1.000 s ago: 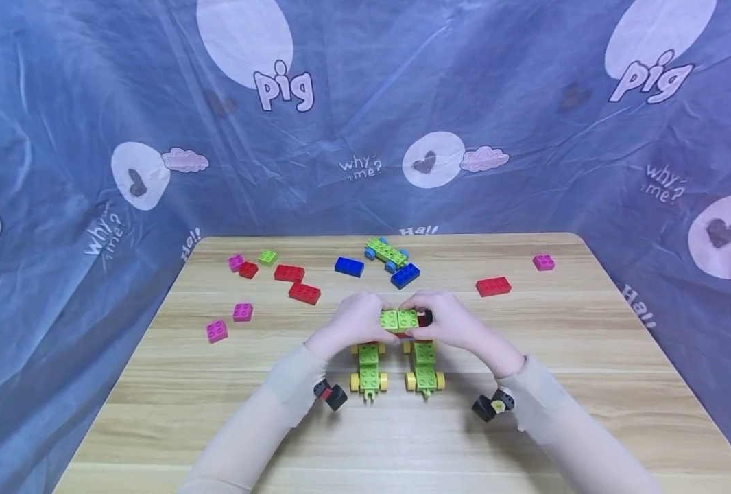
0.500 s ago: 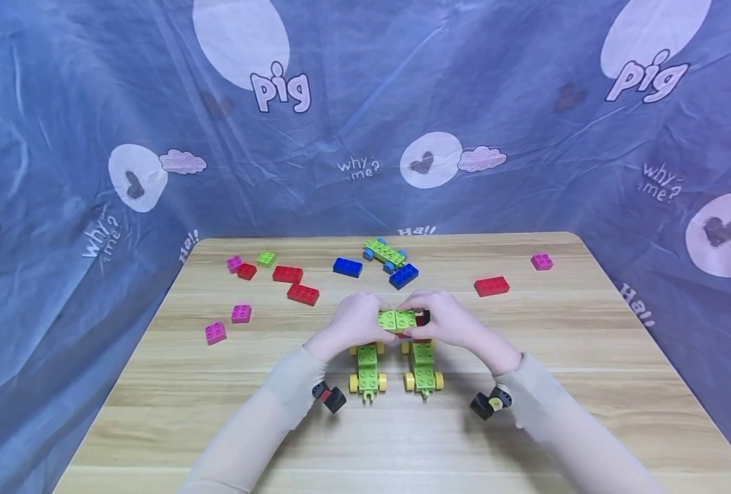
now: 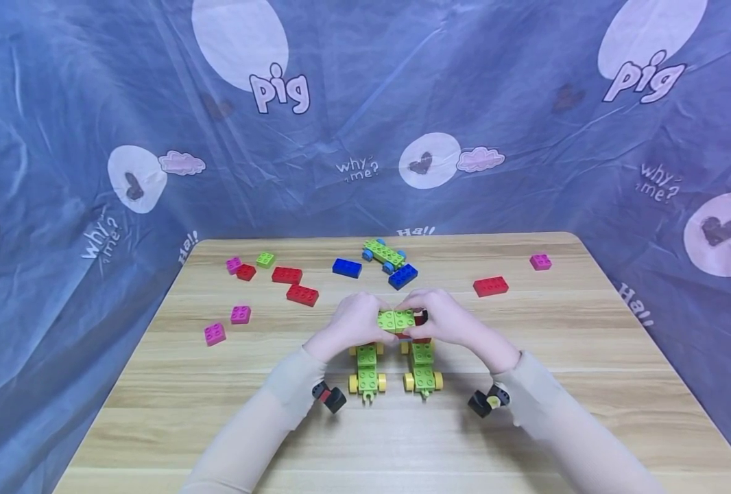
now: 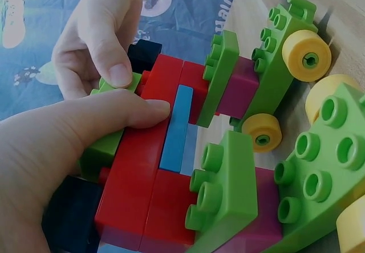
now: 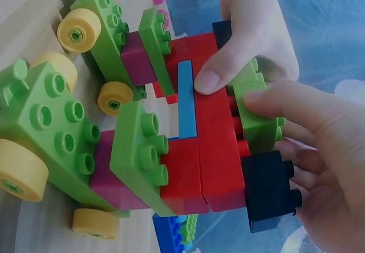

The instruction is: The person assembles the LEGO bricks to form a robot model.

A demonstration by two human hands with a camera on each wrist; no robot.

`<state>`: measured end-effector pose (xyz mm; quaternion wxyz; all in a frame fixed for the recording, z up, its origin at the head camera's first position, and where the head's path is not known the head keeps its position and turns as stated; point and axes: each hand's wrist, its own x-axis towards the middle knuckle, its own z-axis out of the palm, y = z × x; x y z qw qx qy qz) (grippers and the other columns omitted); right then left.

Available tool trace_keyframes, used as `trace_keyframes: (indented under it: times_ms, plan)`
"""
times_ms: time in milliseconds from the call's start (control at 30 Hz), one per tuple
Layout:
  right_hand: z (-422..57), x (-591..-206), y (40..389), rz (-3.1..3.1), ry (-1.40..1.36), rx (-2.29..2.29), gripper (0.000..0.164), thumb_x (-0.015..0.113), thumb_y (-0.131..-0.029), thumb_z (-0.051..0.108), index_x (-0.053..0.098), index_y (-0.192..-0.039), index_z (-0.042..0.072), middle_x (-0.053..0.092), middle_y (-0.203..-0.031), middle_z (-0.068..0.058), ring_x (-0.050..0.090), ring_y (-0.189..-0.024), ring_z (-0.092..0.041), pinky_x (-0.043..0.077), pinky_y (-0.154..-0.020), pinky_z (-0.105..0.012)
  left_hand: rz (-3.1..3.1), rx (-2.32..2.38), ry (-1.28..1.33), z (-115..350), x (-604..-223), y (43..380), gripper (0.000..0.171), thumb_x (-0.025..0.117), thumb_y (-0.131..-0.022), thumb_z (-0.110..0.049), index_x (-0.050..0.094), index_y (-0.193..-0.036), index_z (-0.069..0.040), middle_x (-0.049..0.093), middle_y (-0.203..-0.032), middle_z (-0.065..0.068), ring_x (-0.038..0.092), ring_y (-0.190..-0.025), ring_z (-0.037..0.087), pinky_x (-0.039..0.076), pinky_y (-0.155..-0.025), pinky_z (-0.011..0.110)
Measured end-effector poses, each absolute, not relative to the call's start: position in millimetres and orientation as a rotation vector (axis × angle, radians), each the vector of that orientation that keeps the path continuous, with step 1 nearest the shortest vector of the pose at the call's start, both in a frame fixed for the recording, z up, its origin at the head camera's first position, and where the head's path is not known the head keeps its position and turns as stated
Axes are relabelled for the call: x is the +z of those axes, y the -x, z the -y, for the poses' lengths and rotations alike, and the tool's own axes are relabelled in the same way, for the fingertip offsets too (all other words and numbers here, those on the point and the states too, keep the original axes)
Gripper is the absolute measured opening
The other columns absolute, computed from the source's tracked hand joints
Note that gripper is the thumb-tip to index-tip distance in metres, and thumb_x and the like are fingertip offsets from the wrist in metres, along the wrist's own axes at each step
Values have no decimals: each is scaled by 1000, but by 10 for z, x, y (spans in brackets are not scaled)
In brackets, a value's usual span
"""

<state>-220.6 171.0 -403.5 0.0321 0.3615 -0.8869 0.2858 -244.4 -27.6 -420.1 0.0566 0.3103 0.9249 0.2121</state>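
A build of toy bricks stands on two green wheeled bases (image 3: 367,377) with yellow wheels. Purple bricks (image 5: 137,56), green plates and red bricks (image 4: 128,176) stack above the bases, with a flat blue piece (image 4: 178,129) in the middle. Two green bricks (image 3: 396,321) sit side by side on top, flanked by black bricks (image 5: 268,187). My left hand (image 3: 357,318) grips the build from the left, thumb against the long red part, fingers mostly hidden behind. From the other side my right hand (image 3: 444,317) pinches a green top brick, thumb on its near face.
Behind the hands lie blue bricks (image 3: 347,267) and a green car base (image 3: 384,254) with blue wheels. Red bricks (image 3: 302,295) and pink bricks (image 3: 240,315) are scattered at left. Another red brick (image 3: 491,286) and pink brick (image 3: 541,261) lie at right. A blue printed cloth (image 3: 353,103) hangs behind.
Both hands keep their hold on the build, almost still. The whole head view has shifted very slightly; the loose bricks stay where they were.
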Motion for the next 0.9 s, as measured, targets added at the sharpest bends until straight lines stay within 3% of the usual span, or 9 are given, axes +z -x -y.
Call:
trace_keyframes:
  times_ms: [233,500,767,900]
  plan:
    - [-1714,-4059,2200,2761,-1088,872,32,73,-76,11,73,-106,3,72,-97,-6,63,-81,-13,55,-70,-31,-2792,659,-947,271,-4200,2441,47,85,-67,-42,75,-107,-20,67,-71,-13,55,-64,3,43,-57,22]
    - [-1721,-4090,2202,2790,-1022,917,32,76,-76,13,73,-107,5,72,-97,-5,64,-83,-14,53,-71,-29,-2786,656,-937,272,-4206,2446,50,85,-67,-42,74,-111,-21,70,-75,-12,56,-65,3,44,-57,22]
    - [-1735,-4121,2165,2793,-969,924,33,75,-76,12,72,-108,7,72,-100,-6,63,-83,-13,51,-69,-26,-2739,665,-957,281,-4191,2451,40,85,-69,-39,75,-102,-19,62,-67,-16,54,-61,5,43,-56,23]
    - [-1741,-4127,2152,2780,-973,932,32,75,-77,12,72,-109,7,72,-101,-5,62,-82,-11,51,-69,-26,-2719,656,-976,293,-4174,2459,47,85,-69,-40,73,-109,-19,68,-74,-12,56,-64,5,45,-58,23]
